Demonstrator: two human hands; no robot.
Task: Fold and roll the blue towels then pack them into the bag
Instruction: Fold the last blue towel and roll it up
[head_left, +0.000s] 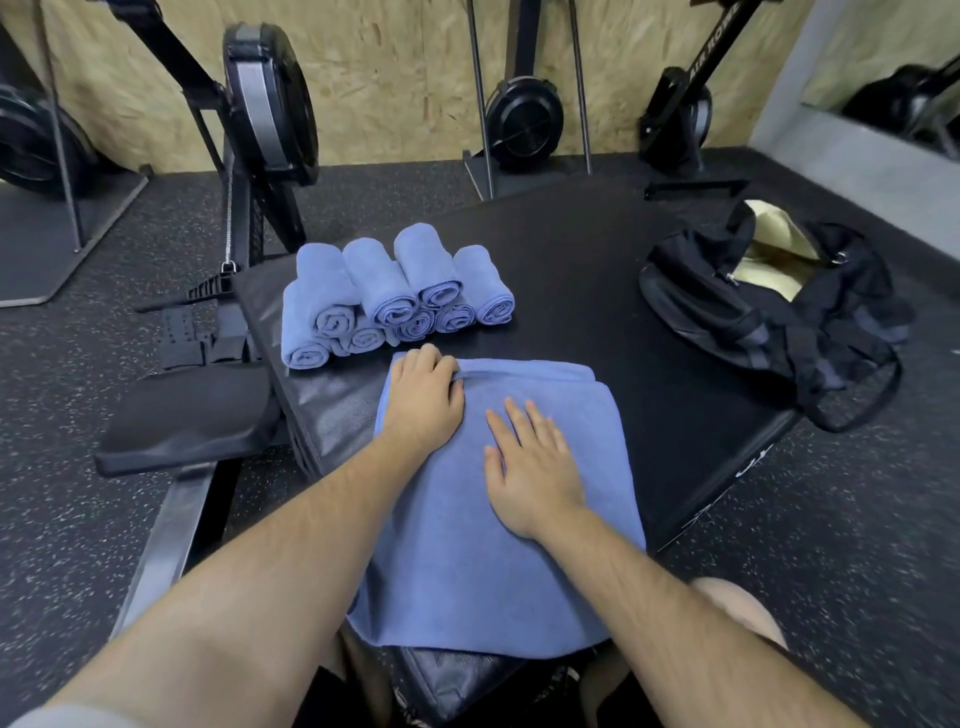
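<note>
Folded blue towel lies centre frame, long axis bottom-to-top; left hand curls fingers on its far top-left edge, right hand flat beside, fingers straight and apart; bag upper right.

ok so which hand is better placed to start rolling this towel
Left, probably. The left hand grips the far folded edge of the towel, fingers curled over it, so it can begin the roll. The right hand lies flat and open mid-towel, better suited to holding it down.
</note>
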